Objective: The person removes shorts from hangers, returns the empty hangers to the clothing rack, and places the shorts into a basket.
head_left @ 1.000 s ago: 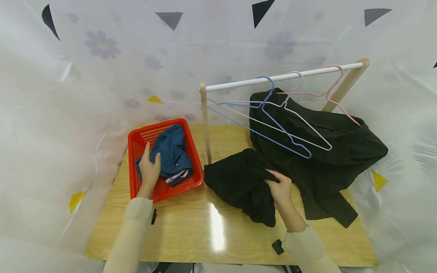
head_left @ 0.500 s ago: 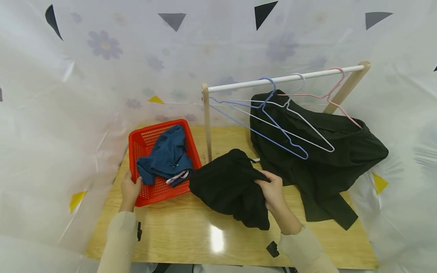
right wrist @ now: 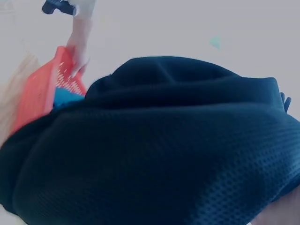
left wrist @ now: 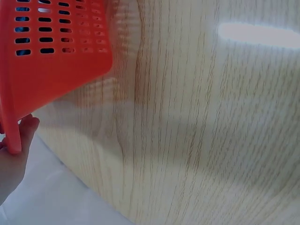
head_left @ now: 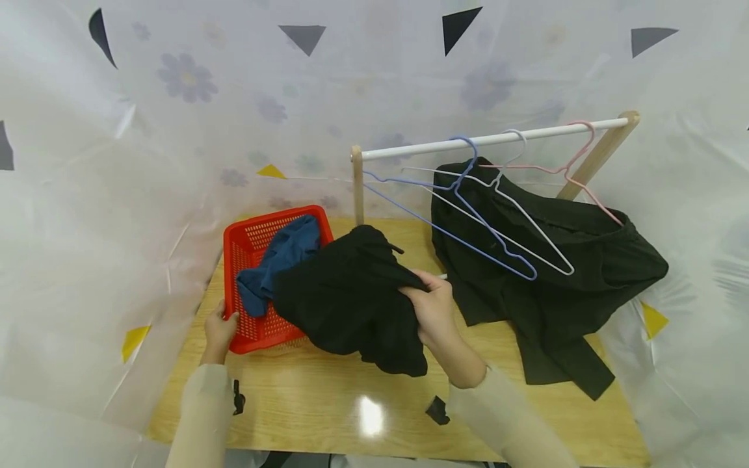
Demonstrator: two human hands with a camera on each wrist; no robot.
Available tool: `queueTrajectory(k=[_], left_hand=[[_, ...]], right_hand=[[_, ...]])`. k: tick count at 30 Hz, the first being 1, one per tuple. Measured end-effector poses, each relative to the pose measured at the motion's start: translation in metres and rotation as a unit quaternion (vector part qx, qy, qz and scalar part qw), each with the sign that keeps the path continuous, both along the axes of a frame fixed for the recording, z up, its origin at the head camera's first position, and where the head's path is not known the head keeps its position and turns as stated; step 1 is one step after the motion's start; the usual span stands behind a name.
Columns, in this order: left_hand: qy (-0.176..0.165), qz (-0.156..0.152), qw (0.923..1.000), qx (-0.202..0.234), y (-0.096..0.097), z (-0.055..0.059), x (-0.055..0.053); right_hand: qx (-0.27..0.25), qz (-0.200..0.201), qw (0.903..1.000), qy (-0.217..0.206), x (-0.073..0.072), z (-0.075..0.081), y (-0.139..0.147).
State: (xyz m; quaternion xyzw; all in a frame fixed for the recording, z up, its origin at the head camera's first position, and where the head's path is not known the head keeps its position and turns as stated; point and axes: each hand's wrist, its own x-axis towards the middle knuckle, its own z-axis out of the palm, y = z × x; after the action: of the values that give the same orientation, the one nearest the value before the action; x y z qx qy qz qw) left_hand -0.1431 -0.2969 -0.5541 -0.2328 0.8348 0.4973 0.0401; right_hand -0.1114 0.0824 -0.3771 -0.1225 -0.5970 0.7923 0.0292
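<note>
My left hand [head_left: 218, 330] grips the near left corner of a red plastic basket [head_left: 229, 273], and the left wrist view has thumb and fingers on either side of its rim. A crumpled blue garment [head_left: 289, 246] lies inside. From my right hand [head_left: 435, 312] hangs a bunched black garment [head_left: 351, 299], pinched at its right edge. Its left part covers the basket's right side and some of the blue cloth; a short cord sticks out at its top. Dark mesh-like fabric of this black garment [right wrist: 154, 154] fills most of the right wrist view.
Behind stands a rack with a white rail [head_left: 433, 149]. A blue hanger [head_left: 486, 224], a white hanger [head_left: 529, 221] and a pink hanger [head_left: 585, 185] hang there. Large black trousers [head_left: 550, 286] hang from the pink one, their lower part lying on the wooden table [head_left: 328, 416].
My left hand has left the blue garment and taken hold of the basket's near left corner. The right hand has carried the black garment leftward, from beside the basket to over its right side.
</note>
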Motion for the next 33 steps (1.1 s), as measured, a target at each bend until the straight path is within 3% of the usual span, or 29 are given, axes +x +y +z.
queueTrajectory(k=[9, 14, 18, 23, 25, 27, 30, 33], left_hand=[[0.003, 0.031, 0.9991, 0.028, 0.003, 0.002, 0.003], [0.010, 0.045, 0.9981, 0.041, 0.005, 0.001, 0.002], [0.015, 0.051, 0.9974, 0.048, 0.006, 0.001, 0.001], [0.011, 0.042, 0.9977, 0.052, 0.008, 0.000, -0.001], [0.011, 0.036, 0.9979, 0.053, 0.009, -0.001, -0.003], [0.013, 0.037, 0.9978, 0.054, 0.009, -0.002, -0.004], [0.008, 0.038, 0.9980, 0.051, 0.007, -0.002, -0.002], [-0.004, 0.037, 0.9982, 0.047, 0.004, 0.002, 0.000]], right_hand=[[-0.049, -0.037, 0.9933, 0.098, -0.024, 0.029, -0.065], [-0.033, -0.070, 0.9837, 0.162, -0.043, 0.022, -0.100], [-0.006, -0.072, 0.9785, 0.193, -0.056, -0.002, -0.123], [0.044, -0.044, 0.9807, 0.185, -0.070, -0.051, -0.134], [0.091, -0.002, 0.9849, 0.147, -0.074, -0.074, -0.131], [0.148, 0.060, 0.9825, 0.096, -0.075, -0.094, -0.125], [0.222, 0.153, 0.9620, 0.043, -0.073, -0.116, -0.117], [0.243, 0.203, 0.9477, 0.041, -0.071, -0.126, -0.112]])
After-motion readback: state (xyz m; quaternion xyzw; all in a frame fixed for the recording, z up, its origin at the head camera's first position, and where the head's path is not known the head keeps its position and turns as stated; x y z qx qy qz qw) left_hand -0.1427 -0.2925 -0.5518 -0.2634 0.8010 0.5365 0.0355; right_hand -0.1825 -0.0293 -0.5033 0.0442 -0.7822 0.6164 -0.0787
